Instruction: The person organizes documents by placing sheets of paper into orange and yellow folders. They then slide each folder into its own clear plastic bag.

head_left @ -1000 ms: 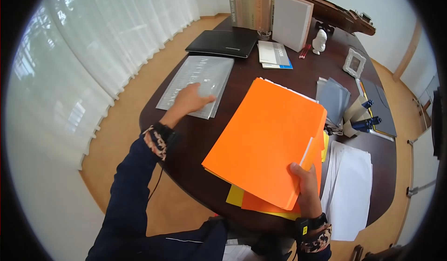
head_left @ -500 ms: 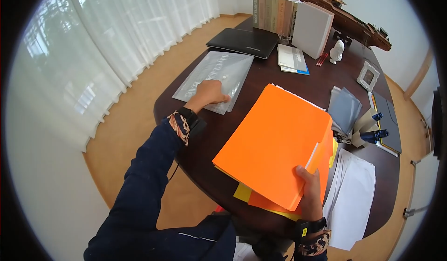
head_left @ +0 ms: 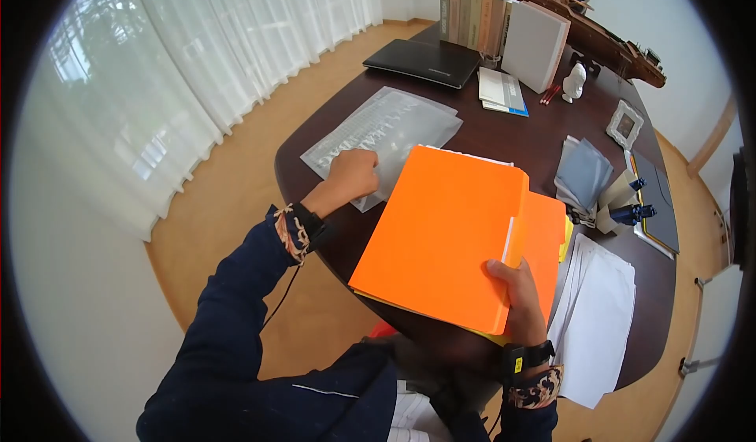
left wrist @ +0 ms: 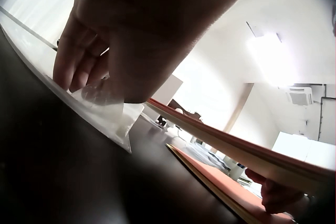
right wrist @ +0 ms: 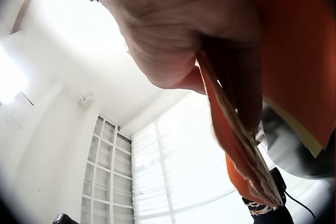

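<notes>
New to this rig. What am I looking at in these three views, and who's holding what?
No robot here: a person works with bare hands and wears three cameras. The wide round picture comes from the head, looking down at a dark table. The other two come from the wrists, very close to each hand.

The left hand pinches the near edge of a clear plastic bag lying on the table. The right hand grips an orange folder full of papers, lifted off the table; another orange folder lies under it.

Also on the table: white paper, a black laptop, upright books and grey sleeves.
</notes>
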Motion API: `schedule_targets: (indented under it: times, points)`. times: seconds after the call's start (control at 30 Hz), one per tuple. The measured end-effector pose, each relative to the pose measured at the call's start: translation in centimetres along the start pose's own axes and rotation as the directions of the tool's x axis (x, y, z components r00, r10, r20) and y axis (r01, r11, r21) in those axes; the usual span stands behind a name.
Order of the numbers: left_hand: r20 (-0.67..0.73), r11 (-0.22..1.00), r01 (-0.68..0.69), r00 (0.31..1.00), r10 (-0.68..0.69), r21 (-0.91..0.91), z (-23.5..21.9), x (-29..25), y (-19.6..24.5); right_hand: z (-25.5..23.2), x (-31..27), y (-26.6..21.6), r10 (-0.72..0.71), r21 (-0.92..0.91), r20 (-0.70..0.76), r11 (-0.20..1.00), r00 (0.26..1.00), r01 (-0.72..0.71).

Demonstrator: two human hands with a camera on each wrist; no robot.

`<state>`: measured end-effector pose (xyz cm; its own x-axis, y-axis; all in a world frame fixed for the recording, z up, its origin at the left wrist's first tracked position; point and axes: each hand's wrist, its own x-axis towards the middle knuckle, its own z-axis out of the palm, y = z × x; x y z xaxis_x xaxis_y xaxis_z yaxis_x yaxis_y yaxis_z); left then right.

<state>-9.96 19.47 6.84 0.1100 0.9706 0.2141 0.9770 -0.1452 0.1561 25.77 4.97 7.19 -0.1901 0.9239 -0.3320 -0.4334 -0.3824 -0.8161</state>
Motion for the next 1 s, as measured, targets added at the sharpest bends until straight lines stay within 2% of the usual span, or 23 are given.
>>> schedule_targets:
  times: [0.17,0.23,0.33,0.47,0.57,0.63,0.7,0.8,0.9,1.0]
  points:
    - [0.021,0.996,-0.020,1.000,0.022,-0.089,-1.5,-2.6,1.2,-0.8,0.7,0.4,0.027,-0.045,0.065,0.999,0.998,-0.024]
    - [-0.022,0.995,-0.048,0.999,0.046,-0.089,-2.5,-3.3,1.7,-0.6,0.6,0.3,0.033,-0.057,0.062,0.998,0.997,-0.030]
    - [0.004,0.989,0.012,1.000,-0.011,-0.147,-4.4,-3.4,2.5,-0.7,0.6,0.4,0.036,-0.053,0.079,0.998,0.996,-0.032]
    - [0.020,0.994,0.006,1.000,-0.004,-0.114,-5.1,-3.1,2.4,-1.2,0.8,0.6,0.021,-0.006,0.102,1.000,0.995,-0.020]
    - [-0.039,0.997,-0.013,0.999,0.010,-0.074,-5.2,-3.4,2.6,-1.2,0.6,0.0,0.055,-0.059,0.101,0.997,0.993,-0.049]
    - [-0.192,0.996,-0.084,0.978,0.078,-0.024,-4.8,-3.3,2.5,-1.1,0.4,-0.2,0.051,-0.060,0.100,0.997,0.994,-0.045]
    - [-0.149,0.996,-0.087,0.985,0.082,-0.024,-4.9,-4.1,3.6,-0.7,0.2,-0.4,0.052,-0.060,0.095,0.997,0.994,-0.046]
    - [-0.056,0.995,-0.093,0.994,0.091,-0.029,-5.7,-6.0,6.0,0.1,-0.2,-0.6,0.060,-0.021,0.011,0.998,0.998,-0.060]
    - [0.029,0.989,-0.133,0.990,0.135,-0.060,-6.4,-7.4,7.3,0.5,-0.4,-0.8,0.013,0.055,-0.096,0.998,0.995,-0.008]
    - [0.084,0.988,-0.148,0.985,0.151,-0.044,-6.6,-8.6,7.9,-1.2,0.5,0.0,-0.023,-0.001,-0.132,1.000,0.991,0.023]
